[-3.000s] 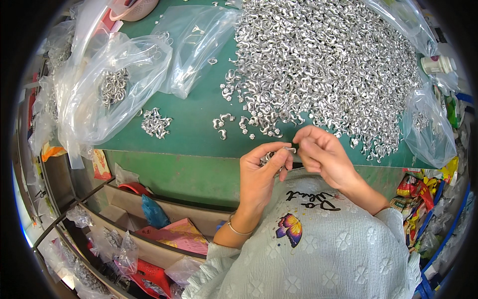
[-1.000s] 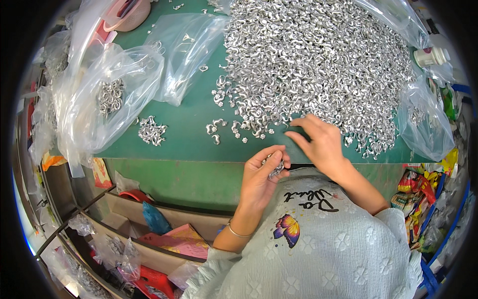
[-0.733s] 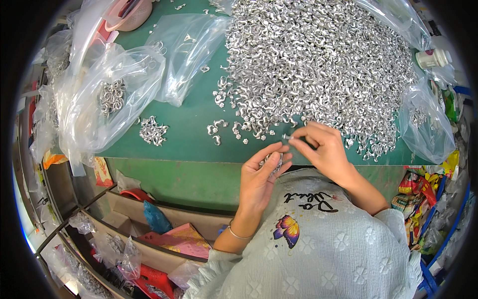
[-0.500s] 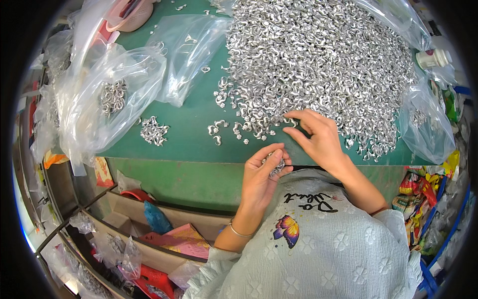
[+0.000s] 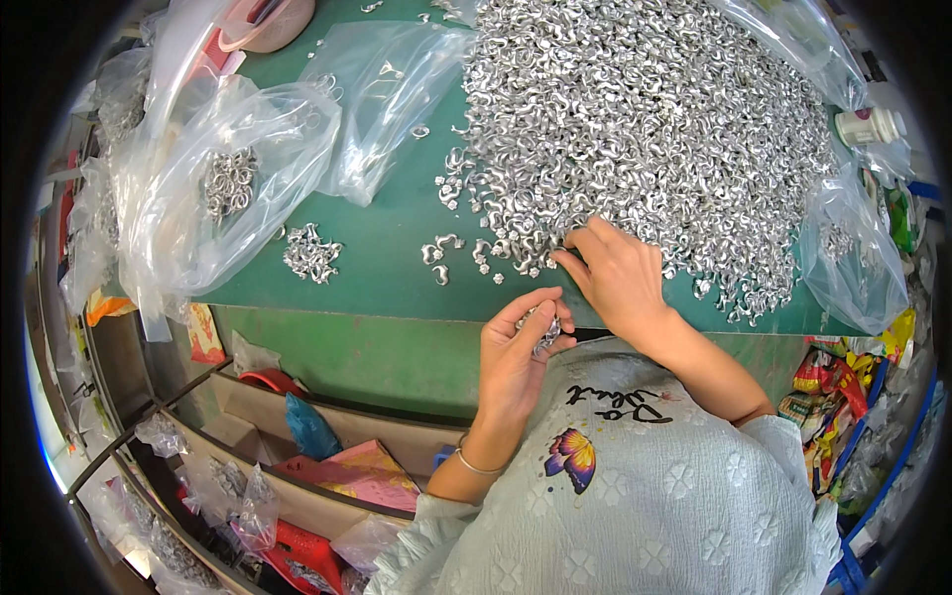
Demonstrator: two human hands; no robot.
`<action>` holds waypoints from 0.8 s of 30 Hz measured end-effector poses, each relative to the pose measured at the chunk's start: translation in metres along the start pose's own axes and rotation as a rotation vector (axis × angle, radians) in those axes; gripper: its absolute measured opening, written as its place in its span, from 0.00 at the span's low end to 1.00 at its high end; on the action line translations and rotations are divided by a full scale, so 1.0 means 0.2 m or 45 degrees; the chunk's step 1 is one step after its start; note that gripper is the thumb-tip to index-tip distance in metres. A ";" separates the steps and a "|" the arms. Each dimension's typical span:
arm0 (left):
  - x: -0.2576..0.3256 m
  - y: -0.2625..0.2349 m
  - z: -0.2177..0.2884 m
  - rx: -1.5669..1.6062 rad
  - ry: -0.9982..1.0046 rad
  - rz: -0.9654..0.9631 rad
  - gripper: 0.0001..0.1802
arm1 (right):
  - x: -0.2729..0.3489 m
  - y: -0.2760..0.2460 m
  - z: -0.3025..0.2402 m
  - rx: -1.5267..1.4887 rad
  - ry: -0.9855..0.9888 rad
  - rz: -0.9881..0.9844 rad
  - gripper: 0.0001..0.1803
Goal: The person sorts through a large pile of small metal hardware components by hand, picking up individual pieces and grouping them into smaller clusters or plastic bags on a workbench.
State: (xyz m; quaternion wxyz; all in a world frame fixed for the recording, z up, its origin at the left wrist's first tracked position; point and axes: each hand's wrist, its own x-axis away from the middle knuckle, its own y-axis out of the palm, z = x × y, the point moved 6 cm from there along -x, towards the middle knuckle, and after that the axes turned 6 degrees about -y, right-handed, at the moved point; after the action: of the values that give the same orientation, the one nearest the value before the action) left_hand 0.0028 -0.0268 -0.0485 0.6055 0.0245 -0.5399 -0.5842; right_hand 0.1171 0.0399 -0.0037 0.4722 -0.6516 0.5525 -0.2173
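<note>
My left hand point(image 5: 516, 352) is held just off the table's front edge, palm up, its fingers curled round several small silver metal pieces point(image 5: 541, 335). At the near edge of a large heap of curved silver metal pieces point(image 5: 645, 119), my right hand point(image 5: 620, 278) reaches down with thumb and forefinger drawn toward each other. What lies between those fingertips is too small to make out. Loose curved pieces point(image 5: 441, 248) lie left of the heap. Farther left is a small pile of silver pieces point(image 5: 311, 255).
The green table point(image 5: 387, 273) carries a clear plastic bag with metal rings point(image 5: 230, 183), a flat clear bag point(image 5: 367, 109) and a pink basket point(image 5: 268, 28). At right stand a white bottle point(image 5: 870, 126) and another clear bag point(image 5: 853, 248). Below left is a compartmented shelf point(image 5: 337, 416).
My right hand has shifted slightly left, its fingers drawing closer at the heap's edge. My left hand stays nearly in place with the pieces. The whole view has shifted a little.
</note>
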 end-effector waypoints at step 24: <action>0.02 -0.02 0.05 -0.101 0.176 0.093 0.11 | -0.04 0.01 -0.05 -0.056 -0.035 -0.070 0.06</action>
State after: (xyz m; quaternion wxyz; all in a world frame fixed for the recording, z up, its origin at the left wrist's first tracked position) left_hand -0.0088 -0.0249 -0.0439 0.6628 0.0212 -0.4738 -0.5794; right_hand 0.1058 0.0433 0.0013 0.4590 -0.6797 0.5325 -0.2092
